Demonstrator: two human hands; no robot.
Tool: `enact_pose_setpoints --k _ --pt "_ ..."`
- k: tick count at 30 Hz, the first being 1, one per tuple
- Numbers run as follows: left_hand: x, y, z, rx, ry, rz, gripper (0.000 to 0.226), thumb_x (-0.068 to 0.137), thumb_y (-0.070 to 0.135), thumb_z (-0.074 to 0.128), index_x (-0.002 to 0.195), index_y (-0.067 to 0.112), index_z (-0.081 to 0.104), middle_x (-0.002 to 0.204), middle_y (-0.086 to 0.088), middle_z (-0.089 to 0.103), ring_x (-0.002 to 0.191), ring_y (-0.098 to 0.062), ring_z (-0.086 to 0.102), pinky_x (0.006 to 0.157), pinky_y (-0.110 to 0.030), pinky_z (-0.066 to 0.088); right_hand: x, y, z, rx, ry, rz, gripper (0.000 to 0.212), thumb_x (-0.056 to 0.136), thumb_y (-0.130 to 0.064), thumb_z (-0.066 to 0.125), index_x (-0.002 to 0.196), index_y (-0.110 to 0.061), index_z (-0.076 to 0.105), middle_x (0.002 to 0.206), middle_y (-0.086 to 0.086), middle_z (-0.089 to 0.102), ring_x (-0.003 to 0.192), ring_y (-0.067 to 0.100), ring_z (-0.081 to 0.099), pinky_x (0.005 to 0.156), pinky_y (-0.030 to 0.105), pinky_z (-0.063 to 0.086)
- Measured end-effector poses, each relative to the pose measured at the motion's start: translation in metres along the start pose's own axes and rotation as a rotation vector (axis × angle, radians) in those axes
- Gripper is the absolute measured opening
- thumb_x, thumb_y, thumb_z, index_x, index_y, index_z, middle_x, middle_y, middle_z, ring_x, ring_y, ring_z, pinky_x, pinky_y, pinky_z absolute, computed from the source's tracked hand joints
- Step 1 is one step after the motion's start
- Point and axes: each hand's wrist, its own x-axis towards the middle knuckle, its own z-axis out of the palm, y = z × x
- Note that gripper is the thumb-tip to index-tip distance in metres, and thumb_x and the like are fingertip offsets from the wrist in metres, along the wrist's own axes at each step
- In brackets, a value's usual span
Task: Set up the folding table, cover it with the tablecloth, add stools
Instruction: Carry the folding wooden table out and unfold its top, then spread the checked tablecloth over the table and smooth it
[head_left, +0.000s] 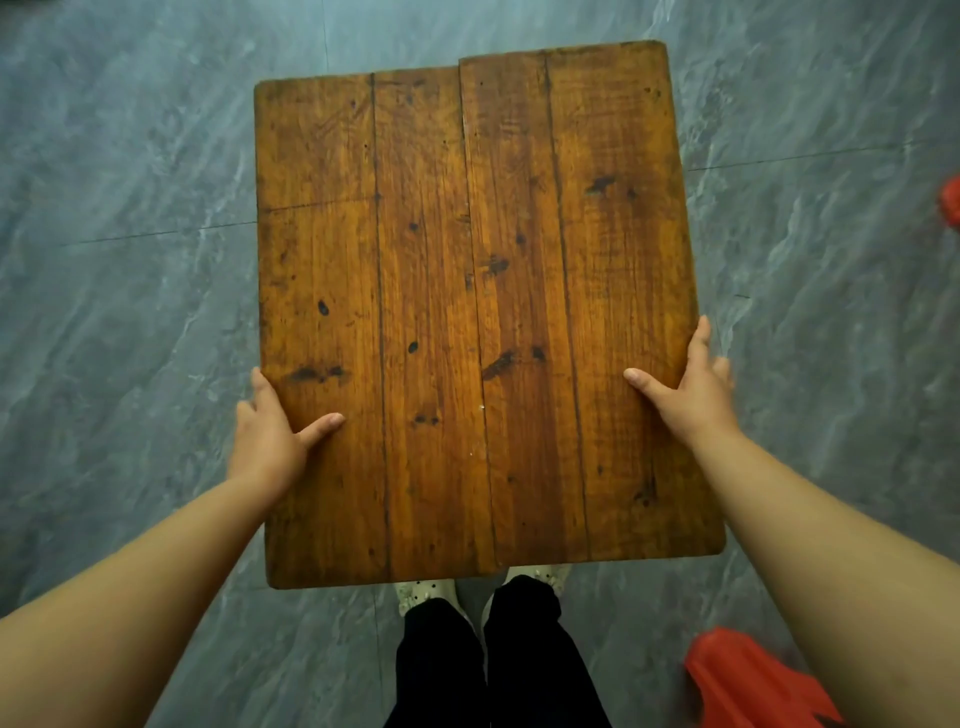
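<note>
The folding table (467, 312) is seen from straight above, its worn brown wooden top filling the middle of the view over a grey marbled tile floor (130, 260). The top is made of two halves joined along a centre seam, and the right half is set slightly farther from the person than the left. The left edge is gripped by the left hand (265, 436), with the thumb laid flat on the surface and the fingers curled over the edge. The right edge is gripped in the same way by the right hand (691, 395). The legs are hidden beneath the top, so it cannot be told whether the table stands on the floor or is lifted. Just below the near edge, black trousers (493, 665) and light dotted slippers (421, 592) are seen, partly covered by the top. A blurred red object (748, 680) lies on the floor at the lower right, partly hidden by the right forearm, and a second red patch (950, 200) is cut off by the right border. What either one is cannot be told.
</note>
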Motion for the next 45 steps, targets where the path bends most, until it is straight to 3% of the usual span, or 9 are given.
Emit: enact_pose_setpoints --k 16,19,21,23,28,33,36,40,45 --pt "-0.018 -0.003 0.010 0.021 0.017 -0.005 0.109 0.076 0.059 0.061 0.149 0.014 -0.005 0.145 -0.021 0.024 0.130 -0.039 0.032 0.103 -0.052 0.033 -0.011 0.003 0.003 -0.152 0.115 -0.005 0.100 0.080 -0.057 0.060 0.151 -0.024 -0.002 0.144 0.019 0.025 0.134 0.035 0.023 0.111 0.047 0.023" --pt "-0.030 -0.003 0.012 0.216 0.149 0.221 0.108 0.077 0.067 0.048 0.147 0.013 -0.014 0.154 -0.018 0.002 0.142 -0.036 0.006 0.113 -0.049 0.010 -0.044 -0.005 0.022 -0.447 0.204 -0.280 0.102 0.078 -0.066 0.051 0.150 -0.022 -0.006 0.156 0.017 0.005 0.143 0.034 0.006 0.114 0.050 0.014" --pt "-0.040 0.000 0.017 0.375 0.144 0.528 0.101 0.077 0.072 0.035 0.146 0.022 -0.018 0.156 -0.011 -0.014 0.143 -0.029 -0.014 0.111 -0.050 -0.005 -0.064 -0.013 0.043 -0.591 0.069 -0.508 0.105 0.075 -0.071 0.049 0.149 -0.026 -0.011 0.157 0.012 -0.011 0.144 0.031 -0.010 0.116 0.051 0.003" --pt "-0.051 0.006 0.025 0.542 0.022 0.727 0.093 0.077 0.077 0.026 0.145 0.031 -0.018 0.154 -0.004 -0.023 0.141 -0.026 -0.023 0.111 -0.054 -0.006 -0.077 -0.021 0.063 -0.697 -0.098 -0.587 0.111 0.071 -0.074 0.052 0.147 -0.032 -0.017 0.155 0.009 -0.022 0.142 0.031 -0.022 0.115 0.057 0.000" --pt "-0.062 0.015 0.033 0.696 -0.186 0.717 0.095 0.078 0.075 0.039 0.145 0.036 -0.016 0.154 -0.001 -0.025 0.140 -0.029 -0.024 0.113 -0.060 0.003 -0.084 -0.032 0.079 -0.844 -0.198 -0.510 0.117 0.068 -0.072 0.059 0.145 -0.035 -0.021 0.152 0.010 -0.031 0.139 0.036 -0.026 0.111 0.060 0.000" --pt "-0.067 0.040 0.006 0.769 -0.254 0.674 0.081 0.087 0.065 0.040 0.150 0.032 0.000 0.157 -0.003 -0.015 0.144 -0.028 -0.010 0.115 -0.054 0.006 -0.085 -0.065 0.054 -1.004 -0.307 -0.449 0.106 0.077 -0.054 0.066 0.149 -0.030 -0.007 0.157 0.012 -0.012 0.144 0.036 -0.007 0.116 0.051 0.005" --pt "-0.099 0.052 -0.039 0.623 -0.142 0.643 0.074 0.090 0.060 0.037 0.150 0.026 0.009 0.158 -0.005 -0.005 0.145 -0.026 -0.004 0.116 -0.049 0.007 -0.117 -0.101 0.028 -0.940 -0.296 -0.452 0.084 0.088 -0.041 0.060 0.151 -0.024 0.007 0.159 0.010 0.004 0.145 0.032 0.006 0.116 0.045 0.015" --pt "-0.176 0.060 -0.144 0.448 0.115 0.714 0.074 0.090 0.058 0.038 0.150 0.025 0.011 0.159 -0.003 0.000 0.145 -0.024 -0.002 0.114 -0.050 0.007 -0.202 -0.159 -0.038 -0.774 -0.119 -0.742 0.068 0.094 -0.039 0.050 0.149 -0.015 0.020 0.156 0.008 0.020 0.143 0.026 0.018 0.115 0.039 0.022" --pt "-0.279 0.048 -0.282 0.355 0.431 0.653 0.069 0.091 0.054 0.041 0.148 0.022 0.021 0.157 -0.005 0.014 0.144 -0.025 0.012 0.113 -0.050 0.013 -0.321 -0.241 -0.118 -0.523 0.152 -1.145 0.057 0.089 -0.034 0.058 0.137 -0.007 0.043 0.139 0.013 0.048 0.131 0.029 0.041 0.109 0.037 0.030"
